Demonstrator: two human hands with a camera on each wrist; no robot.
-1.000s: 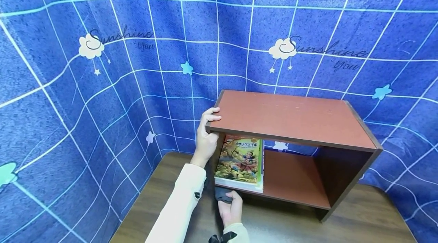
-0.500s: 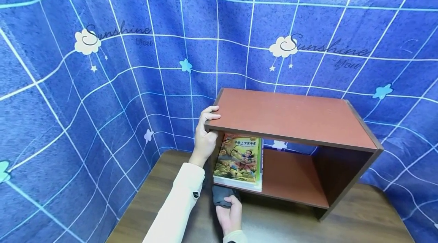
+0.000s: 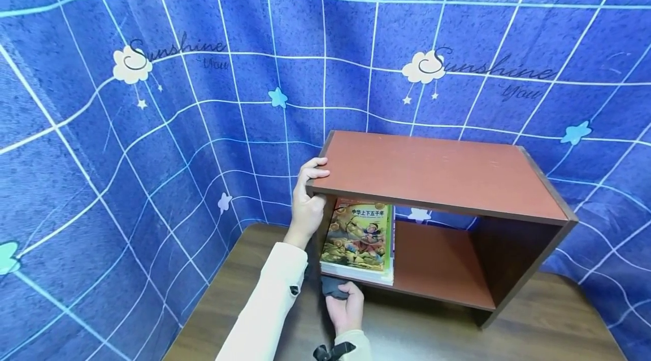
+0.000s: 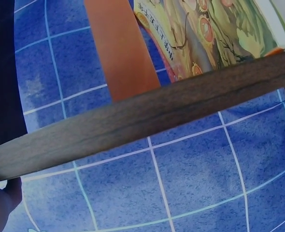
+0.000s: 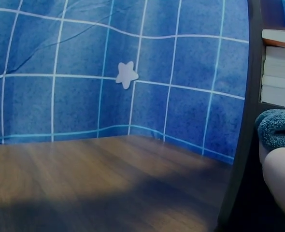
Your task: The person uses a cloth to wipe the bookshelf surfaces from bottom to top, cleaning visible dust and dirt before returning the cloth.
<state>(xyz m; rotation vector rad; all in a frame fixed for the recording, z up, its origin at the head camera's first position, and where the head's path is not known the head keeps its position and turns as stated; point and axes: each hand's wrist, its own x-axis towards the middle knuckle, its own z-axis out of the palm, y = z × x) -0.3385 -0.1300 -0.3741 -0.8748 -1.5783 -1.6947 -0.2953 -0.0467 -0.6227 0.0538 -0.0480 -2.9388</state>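
A small brown shelf (image 3: 437, 174) with a reddish top stands on the wooden table. My left hand (image 3: 307, 205) grips its upper left corner, fingers over the top edge and thumb at the front. Below the lower board, my right hand (image 3: 347, 307) pinches a folded dark terry cloth (image 3: 334, 287); the right wrist view shows the cloth (image 5: 277, 129) against the left side panel, just beneath the books. Part of it is hidden under the board. Inside the shelf, a stack of books (image 3: 356, 239) lies at the left, an illustrated cover on top.
The wooden table (image 3: 244, 282) extends on both sides of the shelf. Behind it hangs a blue curtain (image 3: 229, 140) with white lines, clouds and stars. The shelf's right panel (image 3: 524, 259) reaches down to the table.
The right hand drew the cloth slightly toward the front, then moved it back under the lower board. My left hand keeps its grip on the shelf corner. The head view has shifted a little.
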